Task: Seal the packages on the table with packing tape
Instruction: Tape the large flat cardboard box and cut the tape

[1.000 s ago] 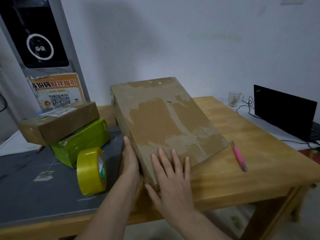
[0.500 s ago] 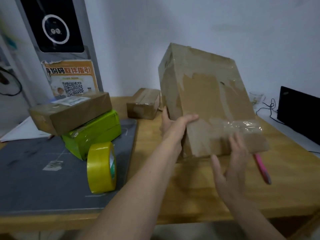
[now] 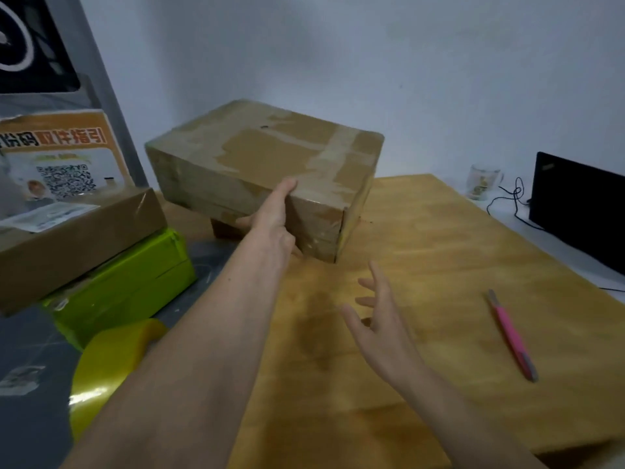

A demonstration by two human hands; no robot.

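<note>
Left hand: the left hand (image 3: 270, 218) grips the near long side of the big cardboard box (image 3: 270, 157), thumb up at the top edge, fingers curled against the side and under it.
Right hand: the right hand (image 3: 382, 319) hovers above the tabletop (image 3: 439, 265) with fingers spread and loose, holding nothing, nearer the camera than the box and apart from it.
Change: half a second ago the big cardboard box stood tilted up on end between both hands; now it lies flat, broad face up, farther back by the wall, and the right hand has let go and drawn back.
Box position: its left part seems to rest on a smaller brown box (image 3: 225, 228), mostly hidden beneath; its right near corner is down at the tabletop.
Box surface: torn patches and old strips of clear tape cross the top.
Writing: an orange poster (image 3: 64, 150) at the left carries a QR code and Chinese characters, too blurred to read surely; a white label (image 3: 50, 214) on the flat brown package (image 3: 77, 245) is illegible.
Other parcels: the flat brown package lies on a green package (image 3: 128, 286).
Tape: a yellow tape roll (image 3: 108, 367) stands on the grey mat (image 3: 27, 418), partly behind the left forearm.
Right side: a pink utility knife (image 3: 512, 336) lies on the tabletop, well apart from both hands.
</note>
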